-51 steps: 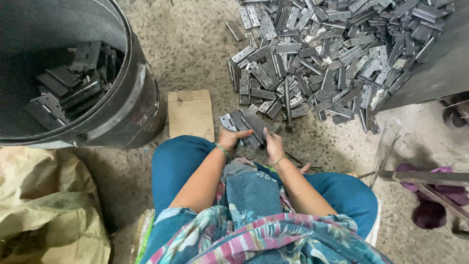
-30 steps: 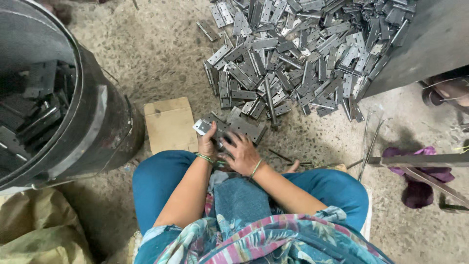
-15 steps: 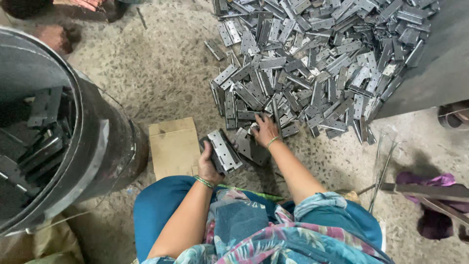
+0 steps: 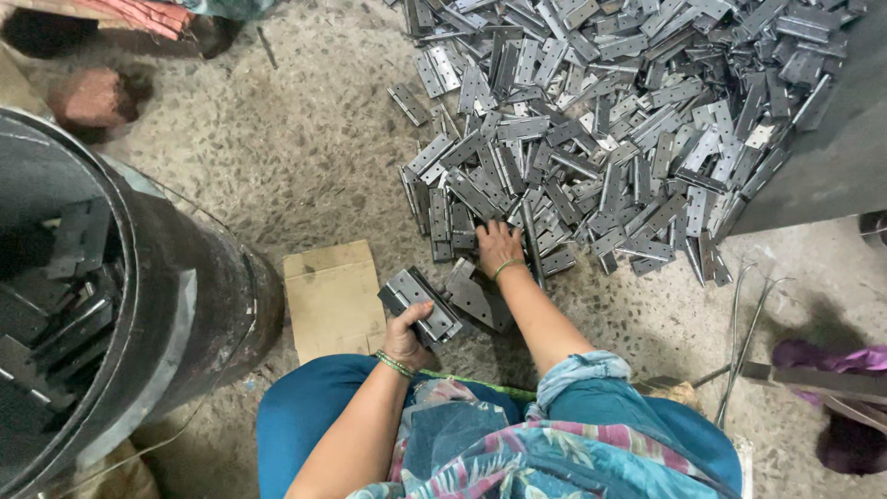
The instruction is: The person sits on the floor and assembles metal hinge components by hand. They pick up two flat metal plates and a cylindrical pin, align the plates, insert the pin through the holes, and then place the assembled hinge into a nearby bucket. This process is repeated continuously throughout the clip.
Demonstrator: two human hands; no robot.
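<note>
A big heap of grey metal hinges covers the speckled floor ahead of me. My left hand grips a small stack of hinges just above my knee. My right hand reaches forward with its fingers down on hinges at the near edge of the heap; whether it grips one is hidden. Two more loose hinges lie between my hands.
A large black drum holding hinges stands at my left. A flat piece of cardboard lies beside it. A dark metal panel slants at the right, with thin metal rods below it.
My right hand left the stack and stretched out to the edge of the heap. My left hand kept the stack and drew it slightly back. The view tilted forward.
</note>
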